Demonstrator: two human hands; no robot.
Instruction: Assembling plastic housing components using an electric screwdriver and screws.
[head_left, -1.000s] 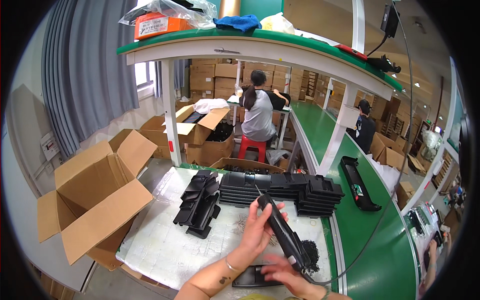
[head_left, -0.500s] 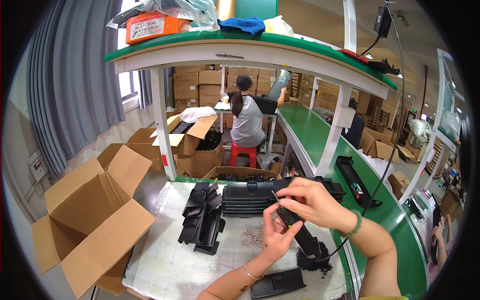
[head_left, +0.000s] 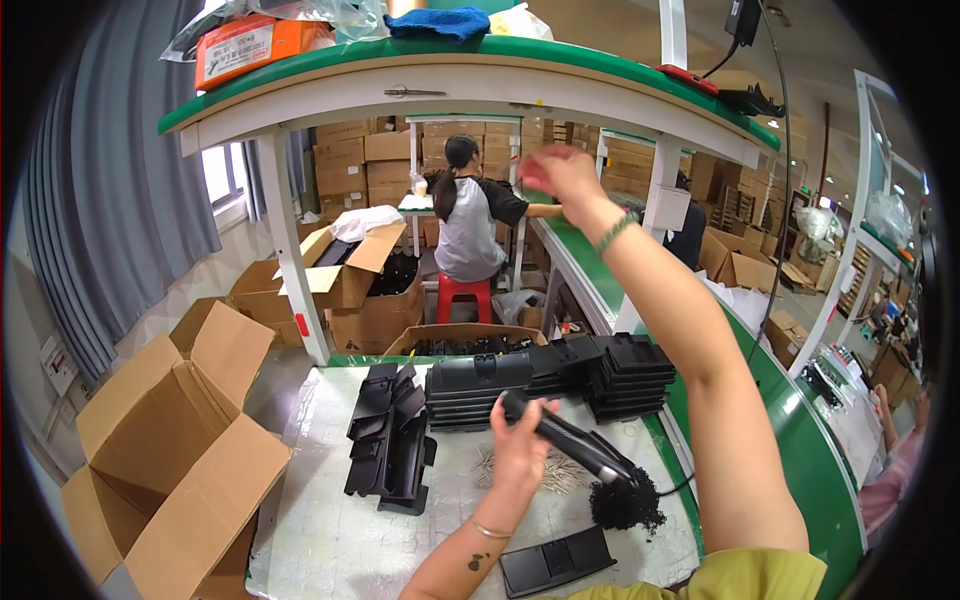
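Your left hand (head_left: pixel 522 452) grips black electric screwdriver (head_left: pixel 570 448) over bench (head_left: pixel 330 530); your right hand (head_left: pixel 558 172) raised high, blurred, grip unclear; stacked black trays (head_left: pixel 545 378) behind.

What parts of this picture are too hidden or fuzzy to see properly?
- Head view: right hand is raised and motion-blurred, so its fingers are unclear.
- The black tool is partly covered by the left hand.
- The flat black part is cut off behind the yellow sleeve.
- The seated person faces away.

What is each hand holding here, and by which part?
The left hand grips a black handheld tool around its upper handle end. The right hand is raised, apparently empty.
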